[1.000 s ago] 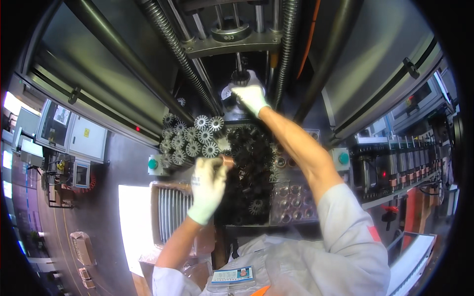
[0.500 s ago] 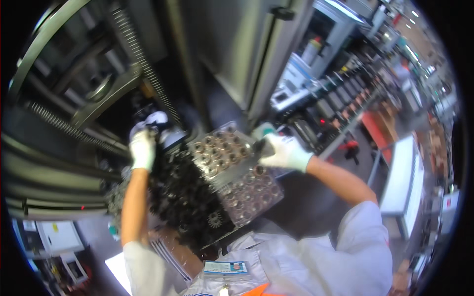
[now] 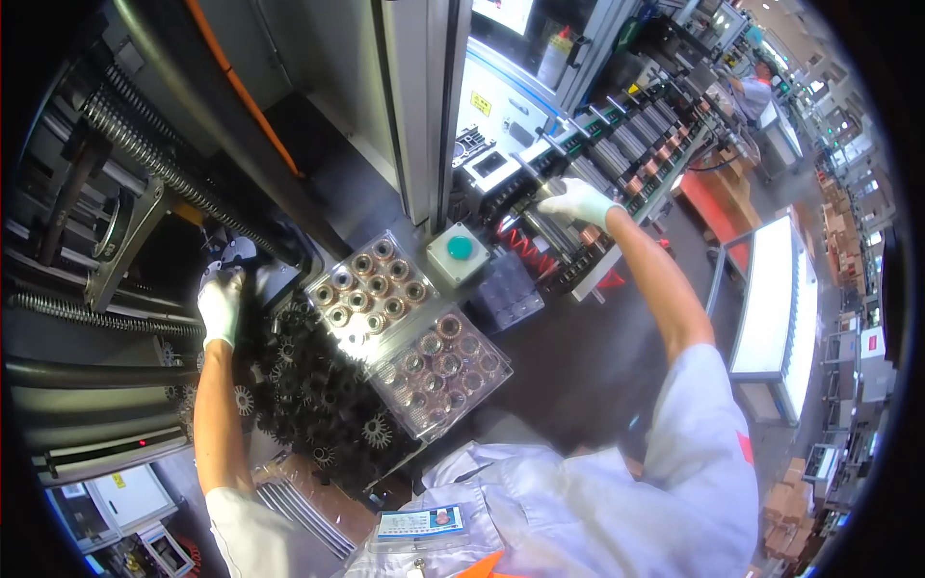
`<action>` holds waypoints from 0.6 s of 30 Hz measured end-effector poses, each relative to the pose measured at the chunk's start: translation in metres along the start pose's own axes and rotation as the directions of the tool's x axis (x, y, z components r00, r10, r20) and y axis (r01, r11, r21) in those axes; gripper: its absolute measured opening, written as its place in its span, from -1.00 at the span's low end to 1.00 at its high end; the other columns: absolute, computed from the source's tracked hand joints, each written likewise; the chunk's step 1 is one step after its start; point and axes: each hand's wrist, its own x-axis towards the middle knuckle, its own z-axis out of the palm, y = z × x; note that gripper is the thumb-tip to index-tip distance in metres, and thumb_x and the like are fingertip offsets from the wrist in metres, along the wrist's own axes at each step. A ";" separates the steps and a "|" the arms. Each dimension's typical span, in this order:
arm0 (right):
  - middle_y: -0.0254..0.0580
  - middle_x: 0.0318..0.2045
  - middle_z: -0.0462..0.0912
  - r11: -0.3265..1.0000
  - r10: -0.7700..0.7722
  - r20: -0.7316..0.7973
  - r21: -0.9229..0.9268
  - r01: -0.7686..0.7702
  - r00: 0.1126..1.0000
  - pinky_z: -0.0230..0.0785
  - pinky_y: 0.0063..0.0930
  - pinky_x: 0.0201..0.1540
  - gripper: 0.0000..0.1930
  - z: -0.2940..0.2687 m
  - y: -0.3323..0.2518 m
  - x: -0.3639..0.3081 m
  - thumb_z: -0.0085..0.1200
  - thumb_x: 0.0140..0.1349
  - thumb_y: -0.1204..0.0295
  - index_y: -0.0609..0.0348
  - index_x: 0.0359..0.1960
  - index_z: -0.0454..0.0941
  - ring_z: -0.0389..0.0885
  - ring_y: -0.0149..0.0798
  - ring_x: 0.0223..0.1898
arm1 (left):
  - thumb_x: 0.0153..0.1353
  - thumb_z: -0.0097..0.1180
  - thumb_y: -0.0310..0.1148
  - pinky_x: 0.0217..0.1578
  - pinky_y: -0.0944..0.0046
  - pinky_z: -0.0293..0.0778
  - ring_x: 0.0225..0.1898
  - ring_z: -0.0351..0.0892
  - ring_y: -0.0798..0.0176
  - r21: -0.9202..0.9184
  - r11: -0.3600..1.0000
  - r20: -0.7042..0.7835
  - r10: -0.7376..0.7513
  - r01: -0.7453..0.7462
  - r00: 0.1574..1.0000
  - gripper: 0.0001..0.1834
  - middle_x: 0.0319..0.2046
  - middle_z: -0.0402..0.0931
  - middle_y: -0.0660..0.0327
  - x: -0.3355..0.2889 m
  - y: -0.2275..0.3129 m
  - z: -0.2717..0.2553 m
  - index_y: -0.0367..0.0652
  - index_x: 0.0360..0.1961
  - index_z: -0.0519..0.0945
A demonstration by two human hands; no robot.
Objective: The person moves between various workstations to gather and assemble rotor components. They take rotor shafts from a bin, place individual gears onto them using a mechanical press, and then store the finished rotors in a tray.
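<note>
Gloved hands spread between press and rack

The steel press [image 3: 125, 246], ringed by coiled springs, fills the left. Dark floor [image 3: 578, 347] shows between the clear plastic trays' [image 3: 485, 387] straight edge and the right forearm. Black toothed rings [image 3: 318, 385] heap beside them. The left hand [image 3: 222, 301] reaches the press; its grip is unclear. The right hand [image 3: 583, 204], beside the trays half a second ago, now closes round a dark cylinder [image 3: 552, 189] at the metal rack [image 3: 597, 273].

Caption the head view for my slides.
Gloved left hand at the machine, right hand by a row of cylinders, trays between.
</note>
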 end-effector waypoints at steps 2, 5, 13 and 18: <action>0.06 0.00 0.66 0.999 0.019 -0.087 -0.043 -0.023 0.996 0.42 -0.29 0.13 -0.18 0.007 0.015 0.017 0.39 -0.02 -0.09 0.32 0.13 0.52 0.63 -0.06 0.03 | 0.21 0.32 -0.23 -0.08 0.09 0.53 -0.20 0.72 -0.02 0.035 0.997 0.001 -0.068 0.068 0.998 -0.63 -0.29 0.71 -0.06 -0.003 0.003 0.000 -0.30 -0.09 0.67; 0.18 0.13 0.59 0.965 -0.096 -0.211 -0.259 0.039 0.973 0.38 -0.17 0.21 -0.04 0.005 0.008 0.002 0.31 0.04 -0.23 0.22 0.33 0.36 0.58 0.11 0.15 | 0.19 0.30 -0.07 0.02 -0.02 0.49 0.00 0.63 -0.17 0.167 0.981 -0.005 -0.096 0.096 0.995 -0.44 -0.07 0.65 -0.11 0.001 0.010 0.010 -0.23 0.10 0.58; 0.08 0.03 0.61 0.745 -0.658 -0.398 -0.464 0.479 0.639 0.44 -0.21 0.17 -0.51 0.066 -0.043 -0.083 0.24 0.20 0.50 0.33 0.19 0.50 0.60 0.08 0.09 | 0.34 0.14 -0.13 -0.10 0.00 0.63 -0.12 0.69 -0.21 0.332 0.911 0.203 0.182 -0.243 0.962 -0.48 0.28 0.39 -0.18 -0.041 0.010 -0.008 -0.10 0.26 0.50; -0.03 -0.12 0.71 0.589 -0.806 -0.221 -0.392 0.707 0.549 0.50 -0.17 0.05 -0.66 0.143 -0.092 -0.122 0.34 0.06 0.52 0.21 -0.07 0.66 0.68 0.02 -0.07 | 0.28 0.14 -0.29 -0.19 0.03 0.66 -0.16 0.71 -0.12 0.363 0.866 0.223 0.276 -0.343 0.935 -0.53 0.24 0.47 -0.11 -0.039 -0.001 -0.018 -0.09 0.22 0.50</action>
